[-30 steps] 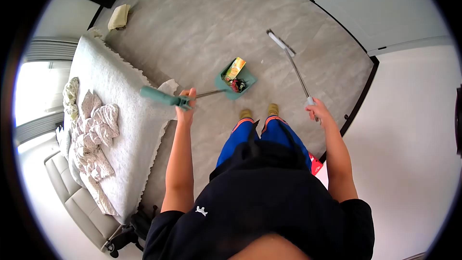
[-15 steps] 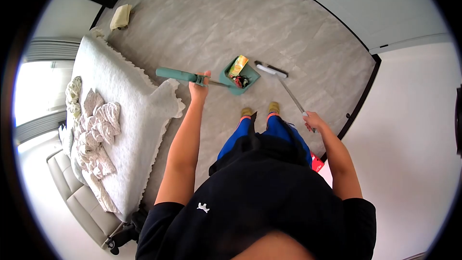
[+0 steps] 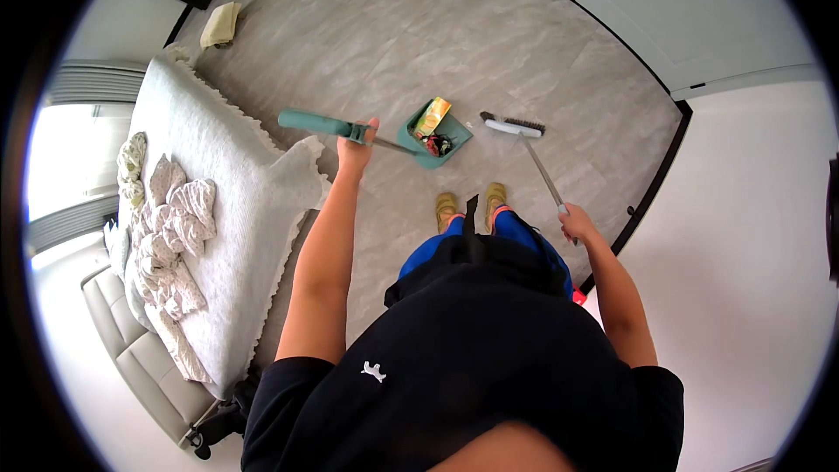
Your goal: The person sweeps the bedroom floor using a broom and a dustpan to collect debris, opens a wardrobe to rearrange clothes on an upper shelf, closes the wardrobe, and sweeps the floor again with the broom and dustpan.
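My left hand (image 3: 357, 145) is wrapped round the handle of a green long-handled dustpan (image 3: 423, 158), whose pan rests on the floor ahead of my feet. Inside the pan lie a yellow-orange packet (image 3: 433, 117) and some dark and red crumpled litter (image 3: 434, 144). With my right hand (image 3: 577, 222) I grip the grey pole of a broom (image 3: 514, 127). Its white head with dark bristles is on the floor to the right of the dustpan, apart from it. A small pale scrap (image 3: 469, 126) seems to lie between pan and broom.
A bed with a pale ruffled cover (image 3: 253, 183) and rumpled bedding (image 3: 179, 232) stands at my left. A folded cream cloth (image 3: 220, 24) lies on the floor beyond it. On the right are a white wall (image 3: 743, 210) and a grey door (image 3: 699, 13). Grey tiled floor (image 3: 384, 52) stretches ahead.
The broom head has shifted right, away from the dustpan, and turned slightly. My right hand has moved a little to the right. The dustpan stays almost in place, still held by my left hand.
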Demonstrator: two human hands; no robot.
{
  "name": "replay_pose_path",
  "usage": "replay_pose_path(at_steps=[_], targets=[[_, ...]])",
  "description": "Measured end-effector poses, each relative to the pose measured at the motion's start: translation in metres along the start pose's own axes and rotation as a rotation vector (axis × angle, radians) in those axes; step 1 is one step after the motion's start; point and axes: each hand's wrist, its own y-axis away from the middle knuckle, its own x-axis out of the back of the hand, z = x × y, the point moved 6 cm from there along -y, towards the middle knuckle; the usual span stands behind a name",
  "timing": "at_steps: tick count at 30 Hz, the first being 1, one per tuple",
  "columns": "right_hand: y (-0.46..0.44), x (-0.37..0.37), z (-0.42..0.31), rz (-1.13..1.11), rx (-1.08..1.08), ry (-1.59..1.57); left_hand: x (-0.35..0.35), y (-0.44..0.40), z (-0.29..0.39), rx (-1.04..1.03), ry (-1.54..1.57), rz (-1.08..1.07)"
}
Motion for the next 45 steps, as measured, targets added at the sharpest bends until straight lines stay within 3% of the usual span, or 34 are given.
replay_pose_path(at_steps=[4, 10, 16, 19, 25, 28, 34, 40, 43, 45], targets=[[0.007, 0.003, -0.016, -0.06, -0.035, 0.159, 0.003, 0.003, -0.013, 0.097, 0.103, -0.108], [0.037, 0.013, -0.029, -0.248, -0.018, -0.064, 0.009, 0.006, -0.011, 0.076, 0.145, -0.096], [0.058, 0.011, -0.023, -0.116, -0.049, -0.063, 0.015, 0.024, -0.023, 0.117, 0.193, -0.085], [0.04, -0.001, -0.021, -0.025, -0.004, 0.094, 0.019, 0.035, -0.02, 0.114, 0.132, -0.068], [0.03, -0.019, -0.019, -0.16, -0.006, 0.144, 0.029, 0.039, -0.015, 0.134, 0.098, -0.095], [0.052, -0.001, -0.011, -0.214, -0.106, -0.108, 0.032, 0.041, -0.017, 0.117, 0.117, -0.088], [0.07, 0.005, -0.007, -0.032, -0.112, -0.194, 0.051, 0.061, -0.029, 0.135, 0.081, -0.063], [0.03, -0.03, -0.012, -0.161, -0.104, -0.098, 0.068, 0.07, -0.057, 0.169, 0.1, -0.032], [0.031, -0.026, -0.018, -0.208, -0.011, 0.142, 0.071, 0.073, -0.058, 0.156, 0.109, -0.008], [0.045, -0.014, -0.023, -0.272, -0.061, -0.006, 0.074, 0.079, -0.052, 0.144, 0.118, 0.008]])
